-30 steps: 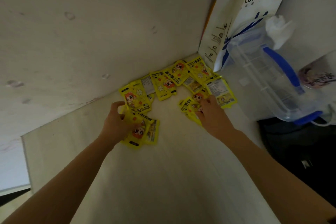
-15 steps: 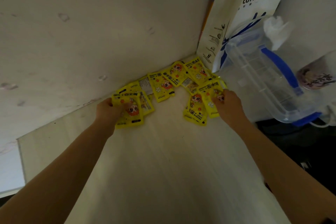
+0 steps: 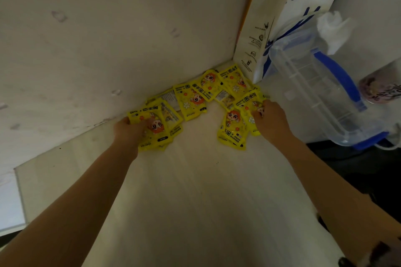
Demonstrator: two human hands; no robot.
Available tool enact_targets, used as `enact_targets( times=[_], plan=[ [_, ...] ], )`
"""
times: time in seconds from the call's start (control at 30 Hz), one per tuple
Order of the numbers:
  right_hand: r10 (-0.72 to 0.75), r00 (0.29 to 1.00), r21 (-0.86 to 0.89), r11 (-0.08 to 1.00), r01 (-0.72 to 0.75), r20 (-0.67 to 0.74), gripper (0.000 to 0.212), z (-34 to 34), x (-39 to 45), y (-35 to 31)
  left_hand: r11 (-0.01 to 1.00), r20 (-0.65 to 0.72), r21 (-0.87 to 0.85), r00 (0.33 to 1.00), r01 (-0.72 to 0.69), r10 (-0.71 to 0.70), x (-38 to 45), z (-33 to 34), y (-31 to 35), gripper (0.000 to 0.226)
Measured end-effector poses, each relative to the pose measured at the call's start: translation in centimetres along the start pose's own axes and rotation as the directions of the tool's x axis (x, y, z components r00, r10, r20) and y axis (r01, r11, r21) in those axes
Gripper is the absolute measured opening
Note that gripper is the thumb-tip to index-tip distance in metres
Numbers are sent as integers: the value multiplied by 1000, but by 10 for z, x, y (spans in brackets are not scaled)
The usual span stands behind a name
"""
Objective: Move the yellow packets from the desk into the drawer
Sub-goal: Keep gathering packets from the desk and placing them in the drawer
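Paper bag (image 3: 280, 28) and plastic container (image 3: 321, 97) crowd yellow packets (image 3: 191, 99).

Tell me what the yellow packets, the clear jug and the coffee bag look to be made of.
Yellow packets: glossy printed film, probably plastic or foil laminate; they glint and crinkle.
Clear jug: see-through rigid plastic with a blue handle; the surface behind shows through it.
Coffee bag: matte white paper, judging by its sharp side fold, though a coating can't be ruled out.

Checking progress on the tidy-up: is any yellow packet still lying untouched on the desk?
Yes, several yellow packets lie between the left hand and right hand, touched by neither.
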State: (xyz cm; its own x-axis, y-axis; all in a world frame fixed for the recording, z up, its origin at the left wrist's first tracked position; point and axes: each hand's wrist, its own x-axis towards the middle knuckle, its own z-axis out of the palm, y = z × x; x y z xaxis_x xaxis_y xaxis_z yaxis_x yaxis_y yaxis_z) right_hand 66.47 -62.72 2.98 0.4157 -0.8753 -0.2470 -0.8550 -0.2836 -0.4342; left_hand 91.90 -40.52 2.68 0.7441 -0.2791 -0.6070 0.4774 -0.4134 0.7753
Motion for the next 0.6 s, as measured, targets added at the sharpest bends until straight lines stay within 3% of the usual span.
enact_targets(
  times=[0.37,0.5,0.6],
  plan=[
    [132,986,-44,991,-128,104,37,-10,-16,3,994,32,-108,999,5,-1,-38,-19,-23,25],
    [113,993,145,982,-119,44,16,-17,-47,2,980,22,-200,1000,14,-10,-60,-25,-34,21],
    [101,994,289,951,-111,49,16,-19,-75,4,976,33,-215,999,39,-33,-77,-31,-43,22]
  ],
)
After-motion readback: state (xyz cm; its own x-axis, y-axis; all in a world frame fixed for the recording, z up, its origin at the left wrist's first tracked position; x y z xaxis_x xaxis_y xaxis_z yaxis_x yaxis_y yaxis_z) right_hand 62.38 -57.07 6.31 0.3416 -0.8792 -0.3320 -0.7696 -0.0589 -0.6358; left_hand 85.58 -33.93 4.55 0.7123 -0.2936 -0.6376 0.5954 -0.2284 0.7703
